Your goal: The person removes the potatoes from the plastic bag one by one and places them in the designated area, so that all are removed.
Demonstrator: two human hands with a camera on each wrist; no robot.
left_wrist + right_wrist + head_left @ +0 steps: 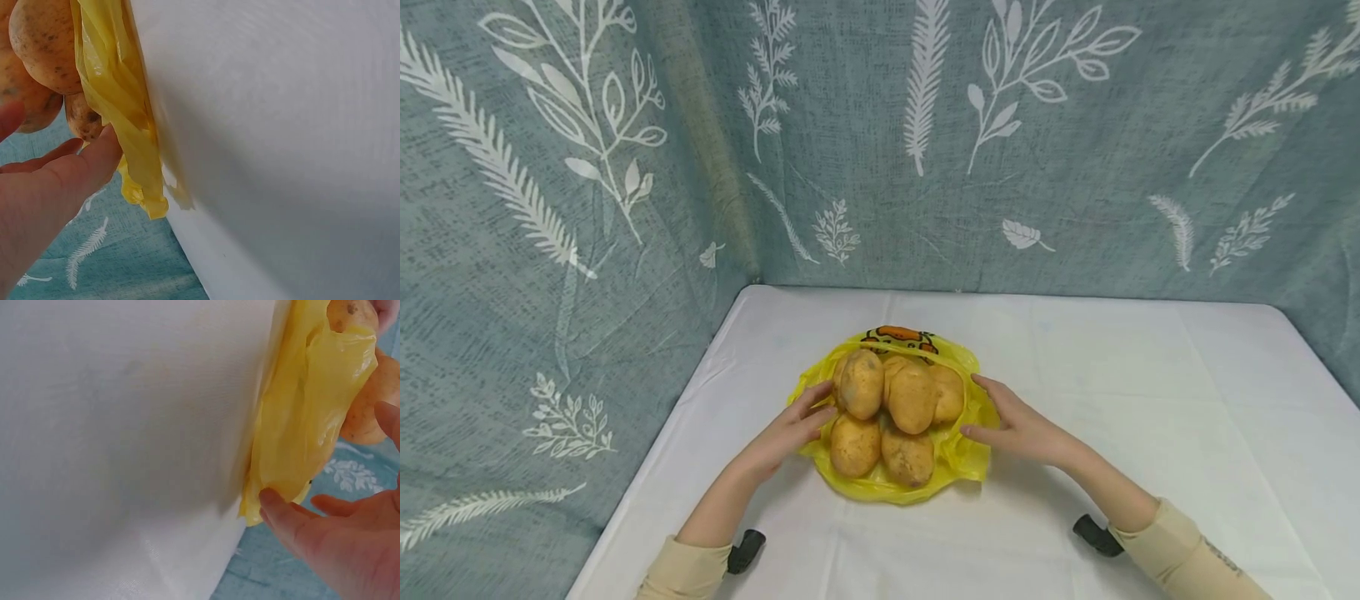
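Several potatoes lie heaped in a yellow plastic bag, its edge spread low around them and an orange cartoon print at its far side. My left hand is at the bag's left side, fingers loosely extended; in the left wrist view a fingertip meets the yellow plastic beside the potatoes. On the opposite side, my right hand has thumb and fingers spread. A fingertip of it touches the bag's outer wall in the right wrist view.
A white cloth covers the table. Blue-grey curtains with white leaf prints hang behind it and along the left. Black wrist-worn devices show beside both beige sleeves.
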